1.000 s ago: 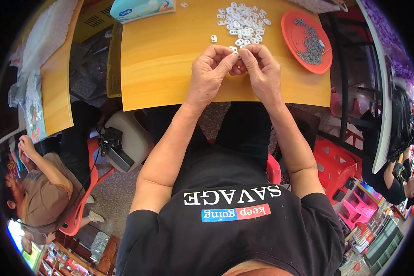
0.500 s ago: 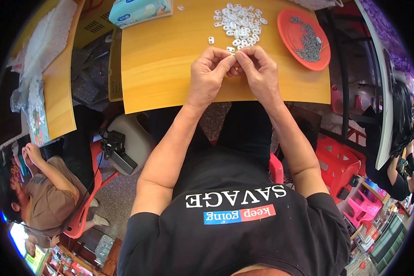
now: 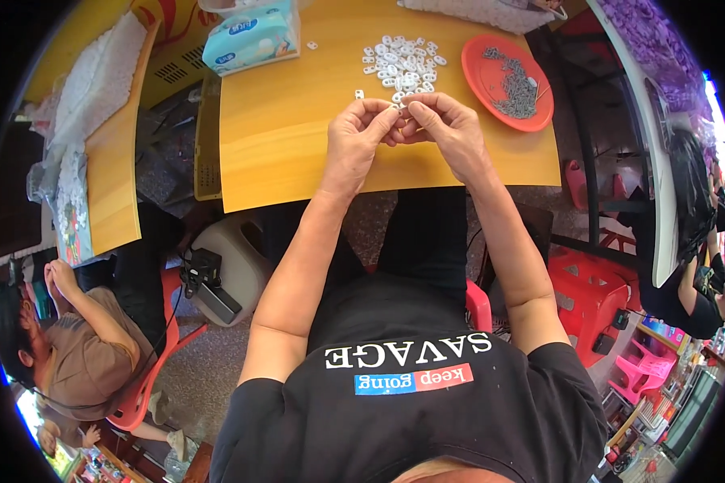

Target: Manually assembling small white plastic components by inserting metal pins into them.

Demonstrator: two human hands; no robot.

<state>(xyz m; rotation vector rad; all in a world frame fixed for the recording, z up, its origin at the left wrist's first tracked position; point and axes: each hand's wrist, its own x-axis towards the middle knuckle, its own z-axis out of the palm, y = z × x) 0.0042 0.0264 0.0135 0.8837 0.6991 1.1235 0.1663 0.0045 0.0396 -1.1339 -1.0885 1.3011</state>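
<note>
Both hands meet just over the near side of the pile of small white two-holed plastic pieces (image 3: 404, 58), above the wooden table (image 3: 274, 149). My left hand (image 3: 358, 138) pinches between thumb and forefinger, with a small white plastic piece (image 3: 395, 107) showing at the tips. Close against it, my right hand (image 3: 449, 135) is also closed in a pinch, its thumb lying along the curled forefinger. What the right fingertips grip is hidden or too small to make out. To the right lies a red plate (image 3: 532, 121) holding many small grey metal pins (image 3: 517, 101).
A blue tissue pack (image 3: 254, 39) stands at the table's far left, with one loose white piece (image 3: 312, 46) beside it. A white bag (image 3: 475, 12) lies along the far edge. On the left, a person in a brown shirt (image 3: 97, 346) sits by another table (image 3: 117, 193).
The whole view has shifted, so the table appears lower and a little to the left. My thumb tips, touching before, are slightly apart now. Both hands remain pinched by the pile.
</note>
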